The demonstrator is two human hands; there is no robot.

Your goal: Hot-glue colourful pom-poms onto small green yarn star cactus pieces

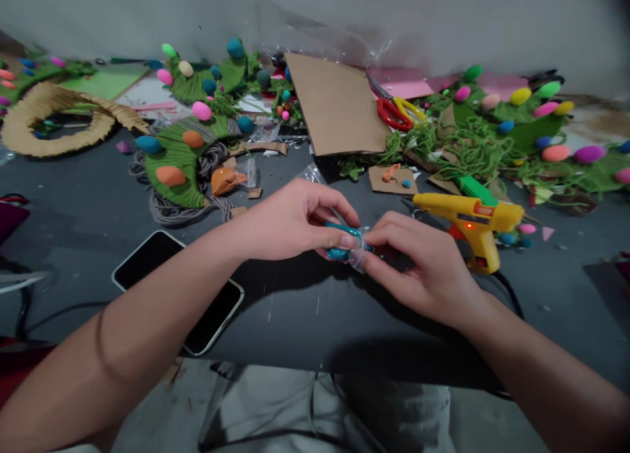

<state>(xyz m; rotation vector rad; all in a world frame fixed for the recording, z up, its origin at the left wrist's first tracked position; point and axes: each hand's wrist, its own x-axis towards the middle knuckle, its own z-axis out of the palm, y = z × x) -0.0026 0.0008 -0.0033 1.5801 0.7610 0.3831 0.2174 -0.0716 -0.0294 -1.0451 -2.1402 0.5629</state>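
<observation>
Left hand: the left hand [300, 223] has its fingers clamped on a small blue packet [336, 253], the thumb pressed on its near face and the other fingers curled behind.
Right hand: the right hand [430, 269] has thumb and fingertips together on the clear wrap [357, 260] at the packet's right end.
Blue packet: it is between the two hands, above the front part of the dark surface [290, 322].
Phone: a dark-screened phone [211, 318] with a pale rim lies under the left forearm, partly hidden by it.
Glue gun: the yellow glue gun [485, 226] is beyond and to the right of the right hand, its nozzle toward the left, a red light lit on its side and a black cable [509, 295] running from the handle.
Cardboard: a large brown sheet [337, 108] lies beyond the hands, with red- and yellow-handled scissors [396, 111] at its right edge.
Small card: nearer the hands, a small card piece [381, 182] carries an orange scrap and a blue bit.
Orange packet: the orange packet [226, 180] sits beside a green yarn-wrapped piece [177, 157] bearing orange and blue ovals, with grey cord [170, 210] around it.
Wreath: a straw-coloured ring [24, 128] lies at the far left.
Green yarn: loose strands [472, 154] and coloured ovals spread across the right rear.
</observation>
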